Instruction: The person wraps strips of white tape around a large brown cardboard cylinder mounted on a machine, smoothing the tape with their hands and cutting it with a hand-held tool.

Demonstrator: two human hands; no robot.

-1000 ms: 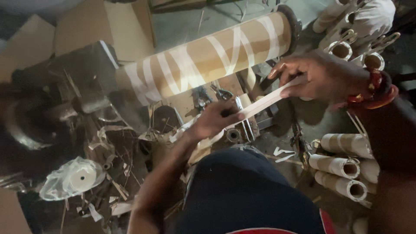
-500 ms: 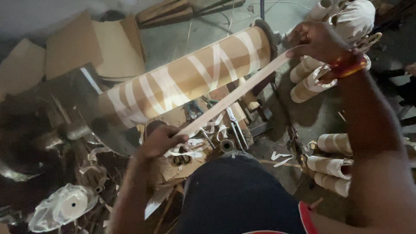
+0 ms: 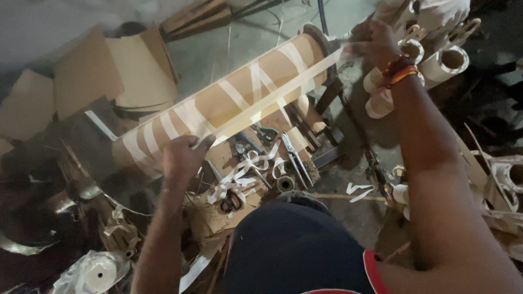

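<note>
A long white tape strip [image 3: 275,98] runs taut along the front of the big brown cardboard tube [image 3: 229,103], stretched between your two hands: your left hand [image 3: 184,157] pins its lower end against the tube's near, left part, fingers curled and pressed down on it, while your right hand [image 3: 376,41] pinches the upper end just past the tube's far end, closed tight around the strip, with red and orange bands at the wrist. The strip looks thin, flat and pale, lying almost parallel to the tube's length. The tube itself lies slanted from lower left to upper right, already crossed by several white bands wound at angles around it, and a dark round plate caps its far end. Below the tube, on the cluttered bench [image 3: 218,218], curled white offcuts [image 3: 242,174] lie beside scissors [image 3: 294,158]. Smaller white-wrapped tubes [image 3: 444,62] are stacked to the right of your right hand, and a roll of white tape [image 3: 92,272] sits at lower left.
</note>
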